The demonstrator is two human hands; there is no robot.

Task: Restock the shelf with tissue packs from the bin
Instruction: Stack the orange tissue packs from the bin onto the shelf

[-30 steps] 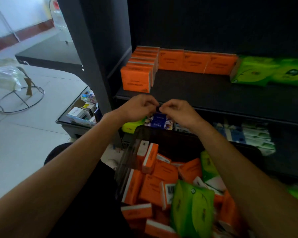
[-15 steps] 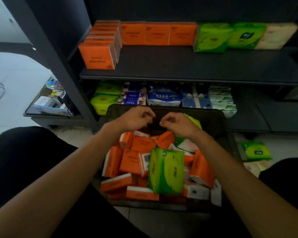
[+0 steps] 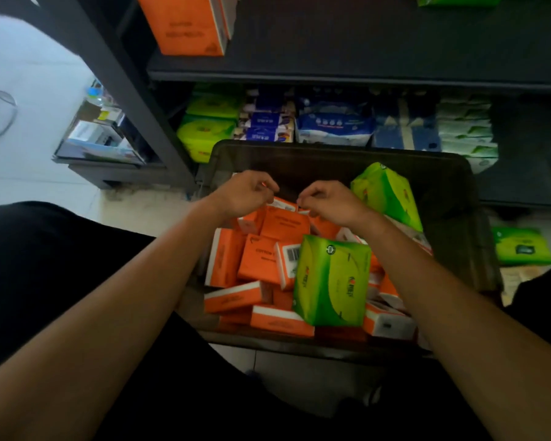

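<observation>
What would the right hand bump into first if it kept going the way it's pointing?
The right hand would most likely meet the orange tissue pack just beyond its curled fingertips, in the bin. The left hand is close too; depth is unclear.

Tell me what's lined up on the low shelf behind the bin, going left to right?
Lime green packs → dark blue packs → big white-and-blue pack → light blue packs → pale green-and-white packs.

Dim, blurred, wide-angle edge distortion
</observation>
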